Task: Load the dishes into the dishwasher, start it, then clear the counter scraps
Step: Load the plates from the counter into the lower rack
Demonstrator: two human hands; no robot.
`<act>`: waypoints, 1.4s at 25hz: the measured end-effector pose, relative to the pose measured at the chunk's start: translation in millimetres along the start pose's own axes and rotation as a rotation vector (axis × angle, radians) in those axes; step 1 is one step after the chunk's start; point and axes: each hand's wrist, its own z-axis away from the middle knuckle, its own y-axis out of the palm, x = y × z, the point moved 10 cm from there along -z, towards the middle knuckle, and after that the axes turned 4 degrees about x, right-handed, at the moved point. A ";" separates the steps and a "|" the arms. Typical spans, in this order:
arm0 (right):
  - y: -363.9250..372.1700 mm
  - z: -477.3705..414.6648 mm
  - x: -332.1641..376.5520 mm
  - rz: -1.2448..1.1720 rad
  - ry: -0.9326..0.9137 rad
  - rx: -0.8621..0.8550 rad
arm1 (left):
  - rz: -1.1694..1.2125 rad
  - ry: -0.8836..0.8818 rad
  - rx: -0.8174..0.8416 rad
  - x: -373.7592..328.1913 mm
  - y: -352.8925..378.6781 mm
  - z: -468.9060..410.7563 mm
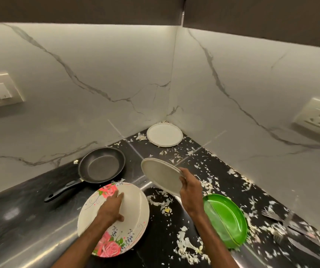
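Note:
My left hand [112, 207] grips a stack of white plates with pink rose prints [132, 219], held tilted above the black counter [20, 206], fingers across the top face and thumb at the lower side. My right hand [190, 190] pinches the near rim of a plain white plate [161, 174], lifted and tilted over the counter. A green plate [226, 219] lies just right of my right forearm. Another white plate [164, 134] sits in the far corner. A black frying pan [102, 165] rests at the back left.
White food scraps [207, 184] are strewn over the right half of the counter and in front of me. A fork [271, 214] and other cutlery [300, 246] lie at the right edge among them. Marble walls close the corner, with sockets on both sides.

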 end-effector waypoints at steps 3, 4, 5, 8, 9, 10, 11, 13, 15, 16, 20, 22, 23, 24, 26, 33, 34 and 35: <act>-34.0 32.9 21.2 -0.019 -0.005 -0.188 | 0.023 0.036 0.002 -8.2 -8.8 10.1; -44.7 44.5 25.9 -0.043 0.016 -0.254 | 0.068 0.073 -0.025 -16.1 -17.1 15.2; -55.4 56.6 29.9 -0.075 0.049 -0.317 | 0.129 0.140 -0.081 -28.3 -30.2 22.3; -80.6 109.2 38.0 -0.123 0.176 -0.487 | 0.578 0.372 -0.078 -76.3 -57.2 55.1; -85.3 132.2 42.8 -0.124 0.212 -0.521 | 0.827 0.383 0.082 -94.1 -49.9 69.0; -89.2 156.8 48.9 -0.115 0.233 -0.545 | 1.001 0.396 0.255 -114.8 -38.0 83.7; -92.8 180.5 56.2 -0.090 0.236 -0.561 | 1.110 0.418 0.387 -134.4 -27.9 98.8; -107.1 233.1 73.3 0.003 0.227 -0.616 | 1.070 0.489 0.473 -169.1 -10.3 129.8; -129.0 287.6 78.4 0.065 0.287 -0.701 | 0.884 0.624 0.389 -199.6 6.9 157.3; -142.3 315.5 75.6 0.055 0.345 -0.756 | 0.802 0.699 0.365 -215.3 18.3 172.6; -194.9 444.0 82.4 -0.029 0.476 -0.961 | 0.715 0.738 0.669 -271.6 95.6 248.4; -210.7 507.5 107.4 0.062 0.501 -0.977 | 0.673 0.646 0.938 -292.7 143.5 291.2; -212.4 536.7 122.4 0.151 0.505 -0.959 | 0.640 0.604 1.061 -301.3 166.8 312.2; -209.4 565.4 136.8 0.247 0.506 -0.931 | 0.594 0.576 1.154 -308.0 191.1 333.7; -196.2 622.5 153.0 0.418 0.537 -0.877 | 0.449 0.580 1.223 -319.8 240.6 382.0; -130.1 842.9 102.7 0.307 0.973 -0.797 | 0.159 0.527 1.127 -320.1 422.2 517.9; -119.6 874.3 91.9 0.231 1.034 -0.784 | 0.133 0.530 1.096 -320.8 439.4 529.9; -111.7 903.4 81.9 0.163 1.087 -0.771 | 0.118 0.540 1.059 -324.0 454.3 540.5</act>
